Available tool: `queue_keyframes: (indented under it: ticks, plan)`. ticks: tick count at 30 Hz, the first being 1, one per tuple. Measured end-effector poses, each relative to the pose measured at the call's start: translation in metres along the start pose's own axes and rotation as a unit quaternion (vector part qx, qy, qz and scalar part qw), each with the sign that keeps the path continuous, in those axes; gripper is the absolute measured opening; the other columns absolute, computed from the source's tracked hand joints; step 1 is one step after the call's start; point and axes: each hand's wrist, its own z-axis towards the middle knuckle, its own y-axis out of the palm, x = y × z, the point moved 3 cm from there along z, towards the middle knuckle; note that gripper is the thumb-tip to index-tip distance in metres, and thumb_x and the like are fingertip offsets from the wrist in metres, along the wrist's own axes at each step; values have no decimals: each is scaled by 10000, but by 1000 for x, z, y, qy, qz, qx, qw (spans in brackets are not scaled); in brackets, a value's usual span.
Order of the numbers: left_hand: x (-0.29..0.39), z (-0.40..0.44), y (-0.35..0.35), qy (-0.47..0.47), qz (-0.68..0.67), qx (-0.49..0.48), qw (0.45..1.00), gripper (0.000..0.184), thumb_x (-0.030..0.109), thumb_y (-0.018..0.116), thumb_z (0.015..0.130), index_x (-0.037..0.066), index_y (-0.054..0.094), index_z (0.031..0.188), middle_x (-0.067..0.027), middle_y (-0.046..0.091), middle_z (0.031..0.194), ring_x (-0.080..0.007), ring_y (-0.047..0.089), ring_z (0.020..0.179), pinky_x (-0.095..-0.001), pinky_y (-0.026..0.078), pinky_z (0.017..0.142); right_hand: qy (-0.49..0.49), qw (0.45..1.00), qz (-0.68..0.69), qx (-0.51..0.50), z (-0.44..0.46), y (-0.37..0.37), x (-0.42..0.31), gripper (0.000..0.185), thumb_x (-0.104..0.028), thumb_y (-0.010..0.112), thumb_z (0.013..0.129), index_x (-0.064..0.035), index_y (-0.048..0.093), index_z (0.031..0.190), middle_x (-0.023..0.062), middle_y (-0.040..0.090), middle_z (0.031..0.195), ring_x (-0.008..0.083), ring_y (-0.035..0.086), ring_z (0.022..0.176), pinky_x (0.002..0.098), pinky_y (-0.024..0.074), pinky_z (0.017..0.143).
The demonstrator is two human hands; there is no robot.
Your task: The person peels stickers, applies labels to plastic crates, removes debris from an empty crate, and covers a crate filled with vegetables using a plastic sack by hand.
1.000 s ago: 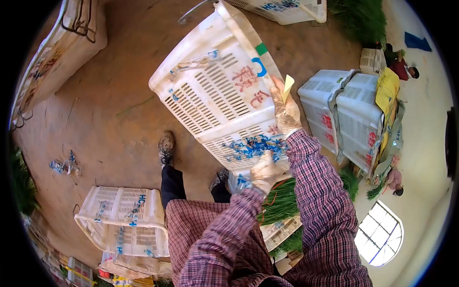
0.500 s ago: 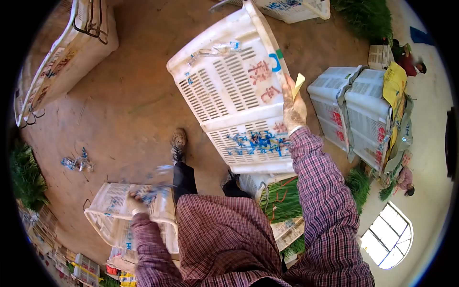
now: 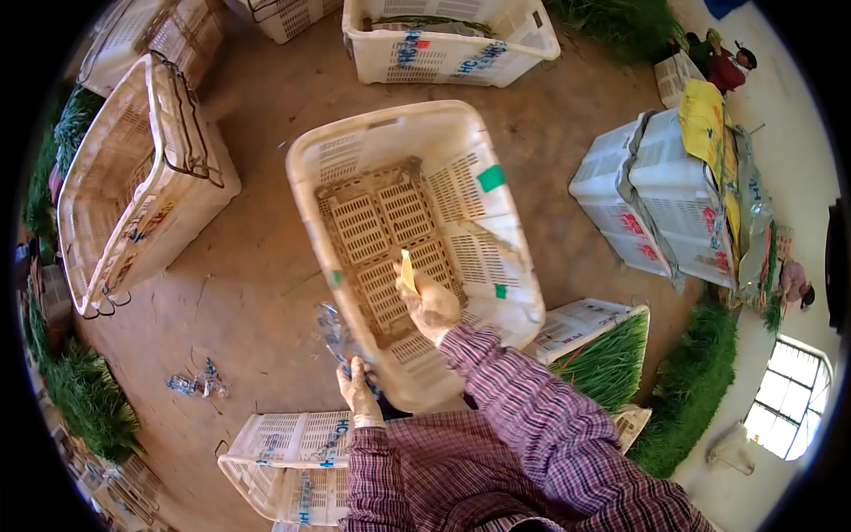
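A white plastic crate (image 3: 492, 275) with slatted walls and green tape patches stands in front of me, its open top facing me and its dirty inside showing. Over its inside, my right hand (image 3: 430, 306) is closed on a small yellow flat piece (image 3: 407, 269); I cannot tell exactly what it is. At the crate's near left rim, my left hand (image 3: 357, 390) is closed around crumpled clear tape with blue print (image 3: 331, 328), blurred by motion.
More crates surround me: a white crate (image 3: 133, 208) at left, one (image 3: 434, 62) at the back, strapped crates (image 3: 656, 195) at right, another (image 3: 284, 443) near my left. Green stalks (image 3: 612, 363) fill a crate at right. Crumpled tape (image 3: 199, 381) lies on the floor.
The crate has turned from showing its outer side to showing its open top. My right hand has left its rim and is over the inside. My left hand has moved right, toward the crate.
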Motion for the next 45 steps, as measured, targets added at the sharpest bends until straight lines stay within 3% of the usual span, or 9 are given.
queue_keyframes:
  ticks: [5,8,13,17,23,27,36,42,45]
  plan:
    - [8,27,-25,61,44,41,996,270,121,659,913,97,541,1154,32,513,688,-28,392,478,-179,294,413,68,913,403,0,-29,-109,71,518,-192,613,957,77,449,1367,102,642,1075,111,593,894,196,501,751]
    - [19,14,-25,58,66,25,996,226,74,638,913,104,571,1127,49,505,648,-22,391,469,-177,287,401,38,905,408,109,-40,-174,133,495,-236,666,932,72,518,1289,41,636,971,107,594,833,237,498,765]
    - [-3,-16,34,16,154,-80,985,187,142,673,920,98,619,1093,3,607,690,-40,438,466,-181,317,420,57,955,21,291,-27,-193,214,368,-261,581,987,6,559,1240,85,646,1036,162,608,915,284,492,842]
    - [-31,-27,96,11,181,-133,975,234,161,663,930,89,602,1144,-6,628,744,-54,464,511,-190,360,469,180,949,141,219,-23,-202,181,361,-348,556,986,-60,612,1198,82,659,1043,182,609,945,287,468,876]
    - [-46,-48,170,55,200,-180,962,233,273,643,946,76,578,1050,4,618,758,-63,500,545,-195,392,506,66,982,58,168,-56,-149,207,635,-654,431,932,-129,627,1231,128,709,1012,266,667,963,362,494,845]
    - [-32,-54,173,91,215,-132,963,339,362,662,927,68,574,1070,7,607,815,-65,520,605,-210,413,544,12,972,225,69,-111,-78,164,540,-555,459,958,-137,616,1261,149,674,1122,306,643,1021,364,487,866]
    - [5,-34,143,134,252,-115,951,319,291,674,921,81,561,1133,31,580,930,-73,536,824,-240,450,706,-52,996,71,-22,-139,-76,90,385,-403,539,962,-113,619,1202,147,676,995,329,651,936,392,509,777]
    - [4,-21,136,139,237,-142,951,283,217,669,921,79,568,1147,27,594,926,-70,553,785,-224,455,665,-391,907,-11,155,-65,-76,54,262,-290,538,922,-116,647,1084,141,678,923,360,632,897,454,504,771]
    - [4,-26,139,142,222,-142,954,292,229,666,921,73,570,1149,25,591,923,-66,540,773,-223,447,660,-298,938,-172,45,-34,-58,67,226,-299,551,907,-103,629,990,137,666,854,363,627,857,474,492,740]
